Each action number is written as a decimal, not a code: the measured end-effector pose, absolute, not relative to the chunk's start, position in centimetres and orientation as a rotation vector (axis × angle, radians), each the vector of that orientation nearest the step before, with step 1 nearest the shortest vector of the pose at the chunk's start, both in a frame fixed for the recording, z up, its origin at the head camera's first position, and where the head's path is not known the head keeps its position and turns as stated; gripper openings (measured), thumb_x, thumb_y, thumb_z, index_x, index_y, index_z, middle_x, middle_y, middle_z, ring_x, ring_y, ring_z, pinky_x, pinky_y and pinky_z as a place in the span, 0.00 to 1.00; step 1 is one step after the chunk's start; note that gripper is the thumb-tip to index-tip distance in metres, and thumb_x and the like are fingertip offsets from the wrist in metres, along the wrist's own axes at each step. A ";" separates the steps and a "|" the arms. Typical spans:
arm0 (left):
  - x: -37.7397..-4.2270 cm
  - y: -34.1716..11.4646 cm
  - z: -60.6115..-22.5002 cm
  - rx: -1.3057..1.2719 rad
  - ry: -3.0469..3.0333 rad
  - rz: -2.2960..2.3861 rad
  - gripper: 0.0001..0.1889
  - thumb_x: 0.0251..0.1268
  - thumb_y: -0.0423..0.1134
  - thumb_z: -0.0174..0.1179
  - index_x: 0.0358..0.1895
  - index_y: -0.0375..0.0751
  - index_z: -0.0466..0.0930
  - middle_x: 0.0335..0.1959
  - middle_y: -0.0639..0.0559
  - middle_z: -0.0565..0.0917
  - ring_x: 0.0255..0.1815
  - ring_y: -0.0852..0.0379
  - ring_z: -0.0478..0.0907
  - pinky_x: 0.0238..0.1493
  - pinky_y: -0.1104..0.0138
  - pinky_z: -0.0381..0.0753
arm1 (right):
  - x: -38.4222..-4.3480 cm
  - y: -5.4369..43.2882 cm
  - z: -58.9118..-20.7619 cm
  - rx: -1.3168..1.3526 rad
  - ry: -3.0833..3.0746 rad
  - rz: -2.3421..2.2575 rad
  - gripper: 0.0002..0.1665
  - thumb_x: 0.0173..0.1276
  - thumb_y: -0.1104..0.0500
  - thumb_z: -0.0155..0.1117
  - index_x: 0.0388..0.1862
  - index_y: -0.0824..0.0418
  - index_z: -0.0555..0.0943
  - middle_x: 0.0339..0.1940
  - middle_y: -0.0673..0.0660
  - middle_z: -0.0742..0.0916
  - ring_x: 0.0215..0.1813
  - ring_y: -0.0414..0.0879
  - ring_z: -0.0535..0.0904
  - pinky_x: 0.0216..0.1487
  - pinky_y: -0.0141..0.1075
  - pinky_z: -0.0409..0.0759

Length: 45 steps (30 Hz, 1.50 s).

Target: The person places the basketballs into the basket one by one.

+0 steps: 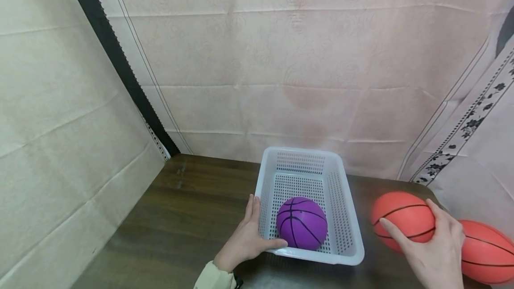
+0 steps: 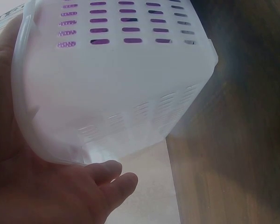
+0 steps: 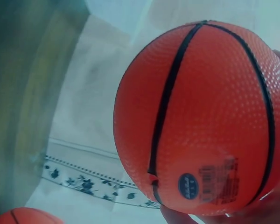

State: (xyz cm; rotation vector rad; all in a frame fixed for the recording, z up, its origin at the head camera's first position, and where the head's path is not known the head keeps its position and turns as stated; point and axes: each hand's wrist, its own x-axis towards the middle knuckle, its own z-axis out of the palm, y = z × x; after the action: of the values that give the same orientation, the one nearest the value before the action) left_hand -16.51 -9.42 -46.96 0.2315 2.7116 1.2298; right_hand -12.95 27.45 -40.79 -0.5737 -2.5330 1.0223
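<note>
Down low, left hand [image 1: 246, 239]: extended from a pale sleeve [image 1: 214, 275] to the near left corner of the basket [image 1: 339, 204]; straight fingers lay along the outer wall, the thumb pointed right along the near rim, thumb and fingers spread apart.
Right hand [image 1: 437, 249]: curved round the red ball [image 1: 401, 211] and clamped on it, thumb on its left side, fingers over its right.
Red ball: round, pebbled, black-grooved, printed with a dark oval; right of the basket, though whether it touched the table [image 1: 180, 235] was unclear.
Second red ball [image 1: 487, 251]: farther right, just beside the right hand.
Basket: pale plastic, rectangular, round-cornered, pierced with small slots.
Purple ball [image 1: 301, 224]: shiny, black-lined, inside the basket's near end.
Table: dark, wood-grained.
Cloth [image 1: 261, 48]: pale, creased, with dark flowers bordering the right.
</note>
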 end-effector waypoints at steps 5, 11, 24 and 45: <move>-16.6 -9.4 -47.0 0.235 2.711 1.232 0.70 0.40 0.71 0.70 0.79 0.45 0.31 0.78 0.53 0.26 0.73 0.32 0.50 0.63 0.38 0.63 | -12.6 26.4 -40.2 -0.501 -2.534 0.995 0.67 0.46 0.37 0.79 0.79 0.53 0.53 0.72 0.69 0.58 0.67 0.64 0.53 0.43 0.64 0.68; -16.6 -9.4 -47.1 0.231 2.717 1.231 0.70 0.40 0.71 0.69 0.79 0.45 0.32 0.78 0.53 0.26 0.73 0.32 0.50 0.63 0.38 0.63 | -12.4 24.7 -39.8 -0.378 -2.546 0.951 0.67 0.44 0.38 0.80 0.78 0.55 0.56 0.69 0.69 0.62 0.64 0.64 0.55 0.41 0.63 0.68; -16.7 -9.5 -47.3 0.231 2.725 1.222 0.71 0.39 0.72 0.69 0.79 0.45 0.32 0.78 0.52 0.26 0.73 0.32 0.51 0.63 0.38 0.63 | -12.2 22.5 -39.5 -0.190 -2.565 0.923 0.64 0.42 0.38 0.82 0.75 0.56 0.61 0.66 0.68 0.65 0.62 0.64 0.55 0.33 0.59 0.73; -16.6 -9.4 -47.3 0.238 2.732 1.225 0.71 0.39 0.72 0.69 0.79 0.44 0.32 0.79 0.51 0.26 0.74 0.34 0.51 0.64 0.40 0.63 | -12.8 19.6 -40.3 0.084 -2.569 0.951 0.61 0.42 0.35 0.80 0.72 0.55 0.64 0.66 0.62 0.66 0.61 0.61 0.58 0.36 0.64 0.78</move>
State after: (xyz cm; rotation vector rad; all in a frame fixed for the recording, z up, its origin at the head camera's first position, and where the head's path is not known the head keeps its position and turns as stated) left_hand -16.62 -9.40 -47.27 0.2377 2.7318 1.2249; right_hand -12.77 19.59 -40.30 0.0836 -2.5694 0.9505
